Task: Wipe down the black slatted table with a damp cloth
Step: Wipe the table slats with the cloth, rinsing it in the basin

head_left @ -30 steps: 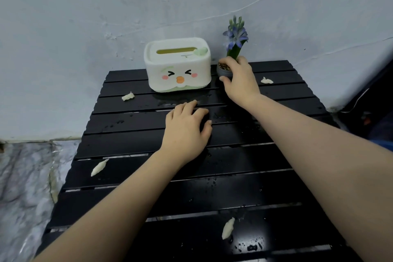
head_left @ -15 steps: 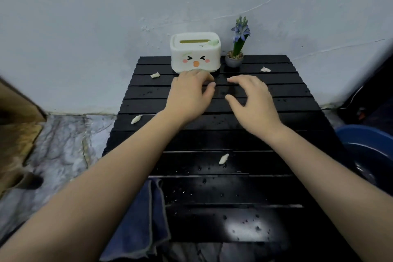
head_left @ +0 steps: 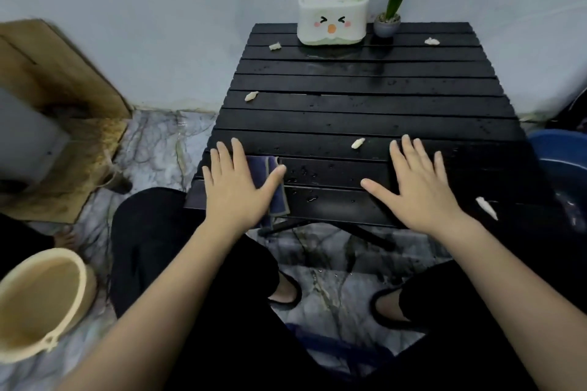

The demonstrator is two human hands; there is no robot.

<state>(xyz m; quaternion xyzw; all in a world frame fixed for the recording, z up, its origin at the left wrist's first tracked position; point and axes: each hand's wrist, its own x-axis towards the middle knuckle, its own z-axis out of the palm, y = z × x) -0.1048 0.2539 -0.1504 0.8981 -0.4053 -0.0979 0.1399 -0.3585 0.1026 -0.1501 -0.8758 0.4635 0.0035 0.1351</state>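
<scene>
A pale blue-grey wall, scuffed and cracked, rises behind. The floor is grey marbled tile. Brown cardboard leans at left, a cream bucket sits lower left, and a blue basin stands right. Light is dim.

I count one black slatted desk. On it sit one white tissue box, one small potted flower and one dark blue cloth. Five pale scraps lie scattered over the slats: and. On the floor I see one cream bucket, one blue basin and one cardboard box. My two hands, left hand and right hand, make two.
</scene>
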